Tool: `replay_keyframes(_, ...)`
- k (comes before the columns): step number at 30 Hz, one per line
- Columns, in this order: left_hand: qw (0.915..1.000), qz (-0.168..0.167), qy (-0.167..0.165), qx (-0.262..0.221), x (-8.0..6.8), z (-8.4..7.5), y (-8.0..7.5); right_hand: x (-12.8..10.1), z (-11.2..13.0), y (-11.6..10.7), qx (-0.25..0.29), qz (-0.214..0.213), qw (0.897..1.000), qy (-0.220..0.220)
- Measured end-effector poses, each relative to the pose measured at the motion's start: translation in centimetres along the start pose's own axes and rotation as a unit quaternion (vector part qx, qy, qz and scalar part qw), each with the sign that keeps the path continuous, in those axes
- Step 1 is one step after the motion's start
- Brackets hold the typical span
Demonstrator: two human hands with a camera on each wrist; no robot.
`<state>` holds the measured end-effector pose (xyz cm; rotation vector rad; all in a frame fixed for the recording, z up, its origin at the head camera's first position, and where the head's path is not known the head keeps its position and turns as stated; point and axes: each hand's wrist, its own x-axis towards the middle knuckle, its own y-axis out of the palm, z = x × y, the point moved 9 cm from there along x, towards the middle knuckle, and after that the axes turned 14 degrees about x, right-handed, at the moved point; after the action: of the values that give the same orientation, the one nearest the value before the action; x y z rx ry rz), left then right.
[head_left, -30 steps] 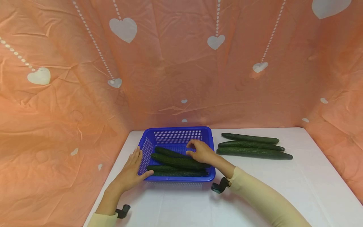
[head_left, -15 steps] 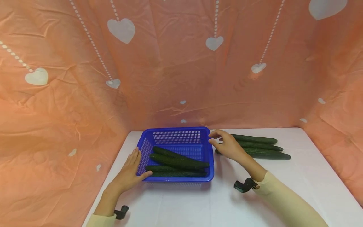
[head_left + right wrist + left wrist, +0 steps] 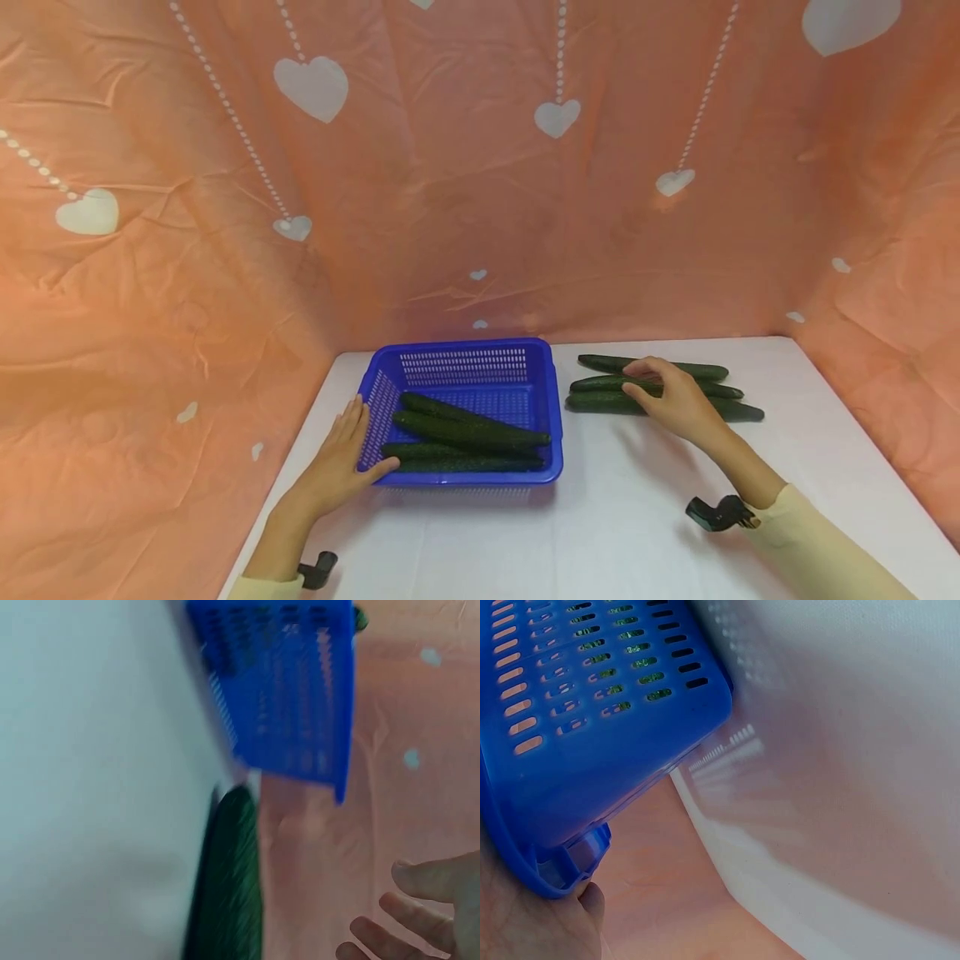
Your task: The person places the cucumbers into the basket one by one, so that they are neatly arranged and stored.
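A blue plastic basket (image 3: 459, 479) with slotted walls holds several dark green cucumbers (image 3: 468, 430) lying lengthwise. My left hand (image 3: 333, 467) rests on its left rim, fingers straight along the side and thumb over the front corner. In the left wrist view, that palm (image 3: 540, 926) lies against the rim beside the basket wall (image 3: 615, 780). To the basket's right, three cucumbers (image 3: 600, 403) lie side by side. Over them hovers my right hand (image 3: 678, 404), fingers and thumb spread apart with nothing between. The right wrist view shows those fingers off to the side of a cucumber (image 3: 232, 885).
A white cloth (image 3: 600, 517) covers the table. Orange sheeting (image 3: 450, 208) with white hearts closes in the back and both sides. Small black wrist mounts (image 3: 720, 512) stick out from both wrists.
My right hand has left the basket, moving right to a place above the three cucumbers on the table. The left hand has stayed at the basket's left rim. The head view has shifted slightly.
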<state>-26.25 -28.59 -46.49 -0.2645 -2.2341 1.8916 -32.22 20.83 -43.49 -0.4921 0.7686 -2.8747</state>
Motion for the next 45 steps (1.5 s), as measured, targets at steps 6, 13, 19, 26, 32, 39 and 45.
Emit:
replay_keyframes(6, 1.0, 0.002, -0.001, -0.005, -0.1, 0.0, 0.1, -1.9, -2.8, -2.8, -0.045, -0.013, 0.999, -0.003)
replay_keyframes(13, 1.0, 0.001, -0.003, -0.002, -0.1, 0.2, 0.2, -4.0, -5.1, -5.2, -0.089, -0.02, 0.995, -0.039)
replay_keyframes(19, 1.0, 0.001, -0.006, -0.004, -0.2, 0.2, 0.1, -4.9, -7.5, -6.9, -0.121, -0.023, 0.992, -0.025)
replay_keyframes(26, 1.0, 0.003, -0.006, -0.005, -0.3, 0.1, 0.2, -5.5, -9.2, -8.7, -0.168, -0.046, 0.984, -0.03)
replay_keyframes(32, 0.9999, 0.002, -0.009, -0.011, -0.5, 0.0, 0.2, -5.8, -11.0, -8.8, -0.155, -0.031, 0.987, 0.008)
replay_keyframes(39, 0.9999, 0.001, -0.008, -0.012, -0.7, -0.2, 0.3, -6.2, -11.4, -8.2, -0.168, -0.021, 0.985, -0.015)
replay_keyframes(45, 0.9999, 0.001, -0.009, -0.008, -0.5, -0.1, 0.2, -6.1, -10.7, -7.8, -0.173, -0.011, 0.98, -0.092)
